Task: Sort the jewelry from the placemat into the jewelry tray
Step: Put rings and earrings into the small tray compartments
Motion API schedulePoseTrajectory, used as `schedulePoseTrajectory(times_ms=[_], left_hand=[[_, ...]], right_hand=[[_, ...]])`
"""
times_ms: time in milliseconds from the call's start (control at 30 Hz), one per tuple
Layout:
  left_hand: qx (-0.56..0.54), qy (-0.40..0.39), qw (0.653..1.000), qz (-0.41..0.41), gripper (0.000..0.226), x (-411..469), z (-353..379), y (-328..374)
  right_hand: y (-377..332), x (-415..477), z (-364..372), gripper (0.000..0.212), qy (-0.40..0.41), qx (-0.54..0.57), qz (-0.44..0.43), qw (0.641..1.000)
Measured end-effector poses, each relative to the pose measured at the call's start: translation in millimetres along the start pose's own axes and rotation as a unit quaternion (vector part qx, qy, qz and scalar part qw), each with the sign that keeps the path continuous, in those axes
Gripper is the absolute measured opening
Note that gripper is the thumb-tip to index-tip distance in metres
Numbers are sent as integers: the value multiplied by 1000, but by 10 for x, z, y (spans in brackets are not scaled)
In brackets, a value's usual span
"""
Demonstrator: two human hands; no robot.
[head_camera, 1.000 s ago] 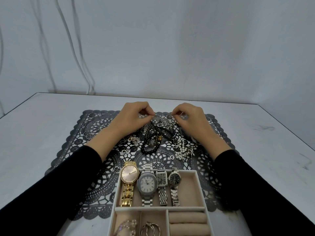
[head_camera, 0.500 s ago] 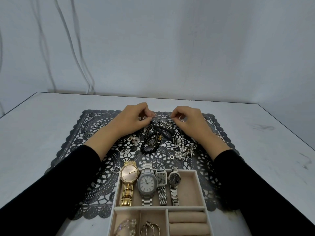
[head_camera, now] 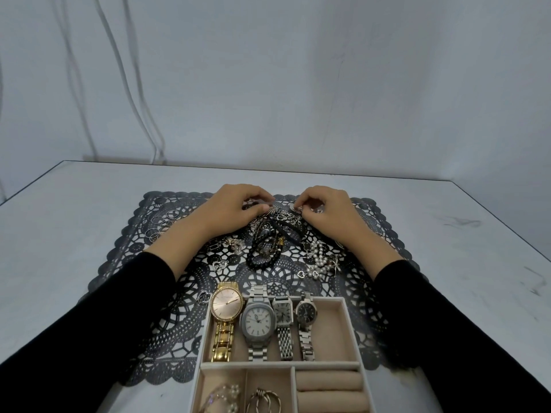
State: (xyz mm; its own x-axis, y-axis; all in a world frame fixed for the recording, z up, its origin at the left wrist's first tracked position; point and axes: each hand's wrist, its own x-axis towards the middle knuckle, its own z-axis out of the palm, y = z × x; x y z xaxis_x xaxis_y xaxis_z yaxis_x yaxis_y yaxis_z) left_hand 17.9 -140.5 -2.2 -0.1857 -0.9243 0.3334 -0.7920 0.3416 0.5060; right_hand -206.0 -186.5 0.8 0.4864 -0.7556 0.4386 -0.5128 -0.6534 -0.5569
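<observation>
On the white surface (head_camera: 74, 234) lies a black lace placemat (head_camera: 167, 308). Over it the left grip (head_camera: 235, 207) and right grip (head_camera: 325, 210) both pinch a tangle of silver chains (head_camera: 283, 215), just beyond black bead bracelets (head_camera: 264, 253). Four watches (head_camera: 256, 318) lie side by side in the jewelry tray's (head_camera: 351, 332) far compartment.

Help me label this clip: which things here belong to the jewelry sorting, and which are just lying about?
Job: left hand and right hand, both pinching the tangle; pearls; rings; placemat; tray; watches in it.
Lying about: table; cables on the wall.
</observation>
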Motion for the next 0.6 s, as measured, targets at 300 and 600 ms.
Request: schedulePoseTrajectory(times_ms=[300, 600], left_hand=[[32, -8, 999, 13, 28, 6, 32, 24], [-63, 42, 997, -30, 10, -11, 26, 57]], right_hand=[[-79, 51, 78, 12, -28, 21, 4, 999], [-89, 64, 119, 16, -43, 7, -14, 999]])
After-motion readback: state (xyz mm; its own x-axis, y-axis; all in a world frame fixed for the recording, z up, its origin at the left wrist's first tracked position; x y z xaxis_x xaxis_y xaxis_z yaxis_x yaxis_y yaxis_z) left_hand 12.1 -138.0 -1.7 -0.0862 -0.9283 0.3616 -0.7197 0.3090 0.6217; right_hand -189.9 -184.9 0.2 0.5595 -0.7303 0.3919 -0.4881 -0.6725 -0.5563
